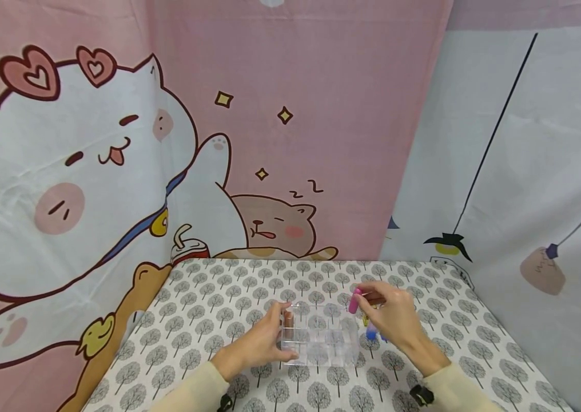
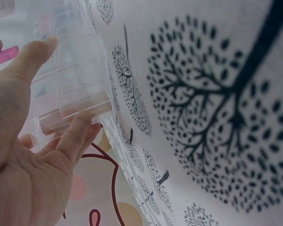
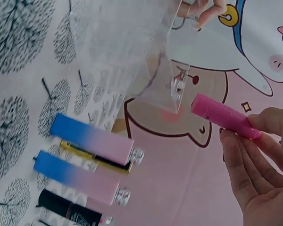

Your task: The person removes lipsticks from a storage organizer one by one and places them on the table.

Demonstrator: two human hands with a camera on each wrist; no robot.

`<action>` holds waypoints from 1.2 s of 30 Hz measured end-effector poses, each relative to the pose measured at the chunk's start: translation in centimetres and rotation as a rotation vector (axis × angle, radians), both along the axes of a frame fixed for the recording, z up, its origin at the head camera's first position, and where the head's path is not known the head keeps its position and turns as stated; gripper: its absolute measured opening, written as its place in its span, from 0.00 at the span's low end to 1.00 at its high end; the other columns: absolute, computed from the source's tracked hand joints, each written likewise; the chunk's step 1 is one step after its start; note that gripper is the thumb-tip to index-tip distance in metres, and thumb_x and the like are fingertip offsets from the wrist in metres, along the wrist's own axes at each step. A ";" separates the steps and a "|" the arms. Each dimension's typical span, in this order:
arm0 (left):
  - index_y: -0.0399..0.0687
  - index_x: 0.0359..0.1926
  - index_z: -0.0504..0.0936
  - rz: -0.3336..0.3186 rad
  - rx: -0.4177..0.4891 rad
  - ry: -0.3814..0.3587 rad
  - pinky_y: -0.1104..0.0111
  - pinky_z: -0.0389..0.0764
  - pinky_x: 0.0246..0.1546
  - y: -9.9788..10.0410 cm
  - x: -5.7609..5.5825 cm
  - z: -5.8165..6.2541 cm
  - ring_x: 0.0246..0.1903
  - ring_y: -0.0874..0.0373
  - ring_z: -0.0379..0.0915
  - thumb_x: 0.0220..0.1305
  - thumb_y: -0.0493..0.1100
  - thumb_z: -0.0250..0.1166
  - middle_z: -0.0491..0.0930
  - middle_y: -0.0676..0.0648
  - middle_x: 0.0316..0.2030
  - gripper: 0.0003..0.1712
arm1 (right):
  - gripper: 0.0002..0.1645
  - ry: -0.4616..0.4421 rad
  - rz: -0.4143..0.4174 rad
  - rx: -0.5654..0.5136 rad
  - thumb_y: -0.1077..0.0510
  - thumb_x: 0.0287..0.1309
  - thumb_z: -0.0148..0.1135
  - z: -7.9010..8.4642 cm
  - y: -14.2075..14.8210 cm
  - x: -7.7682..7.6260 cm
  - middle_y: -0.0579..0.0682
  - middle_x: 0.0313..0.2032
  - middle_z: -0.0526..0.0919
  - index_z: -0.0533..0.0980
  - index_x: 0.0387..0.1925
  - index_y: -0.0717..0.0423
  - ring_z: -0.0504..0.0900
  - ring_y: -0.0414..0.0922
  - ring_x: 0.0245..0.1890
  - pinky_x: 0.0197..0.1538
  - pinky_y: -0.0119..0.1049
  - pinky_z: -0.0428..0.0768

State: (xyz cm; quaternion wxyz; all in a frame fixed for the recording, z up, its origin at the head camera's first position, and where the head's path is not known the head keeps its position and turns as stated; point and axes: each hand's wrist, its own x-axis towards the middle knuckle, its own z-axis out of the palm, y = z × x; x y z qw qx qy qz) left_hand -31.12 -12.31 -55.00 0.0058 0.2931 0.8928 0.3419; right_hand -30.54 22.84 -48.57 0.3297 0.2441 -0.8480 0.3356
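Observation:
A clear plastic organizer box (image 1: 321,346) with compartments rests on the patterned cloth. My left hand (image 1: 259,340) grips its left end, thumb on the near side and fingers on the far side. Through the clear wall, a brownish tube-like shape (image 2: 75,113) shows at that end. My right hand (image 1: 396,315) pinches a bright pink lipstick-like tube (image 3: 224,115) between thumb and fingertips. This tube is tilted and held above the box's far right corner, apart from it.
Right of the box, beneath my right hand, lie two blue-to-pink tubes (image 3: 92,139) with clear knobbed ends, a yellow-and-black tube (image 3: 78,150) and a black tube (image 3: 68,207). The tree-print cloth (image 1: 187,360) covers the table. A cartoon curtain (image 1: 321,143) hangs behind.

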 end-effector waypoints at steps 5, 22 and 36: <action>0.44 0.88 0.55 0.001 0.003 -0.009 0.73 0.91 0.49 0.0 0.0 0.0 0.42 0.68 0.76 0.61 0.54 0.92 0.77 0.42 0.70 0.69 | 0.18 0.006 -0.004 -0.008 0.69 0.61 0.86 -0.1 1.1 -0.2 0.50 0.38 0.99 0.92 0.52 0.59 0.97 0.43 0.33 0.39 0.30 0.96; 0.42 0.89 0.53 -0.017 0.011 -0.012 0.73 0.88 0.43 -0.1 0.1 0.0 0.38 0.69 0.72 0.62 0.54 0.91 0.77 0.43 0.62 0.70 | 0.17 0.009 -0.126 0.006 0.68 0.63 0.86 -0.7 5.3 -1.1 0.55 0.39 0.98 0.91 0.52 0.62 0.97 0.48 0.33 0.40 0.22 0.92; 0.40 0.90 0.53 -0.005 0.005 -0.002 0.73 0.88 0.46 0.0 0.1 0.1 0.41 0.64 0.76 0.62 0.53 0.91 0.77 0.42 0.67 0.71 | 0.16 -0.007 -0.191 0.020 0.67 0.64 0.86 -0.7 8.5 -0.7 0.56 0.39 0.98 0.91 0.52 0.60 0.96 0.49 0.33 0.39 0.20 0.90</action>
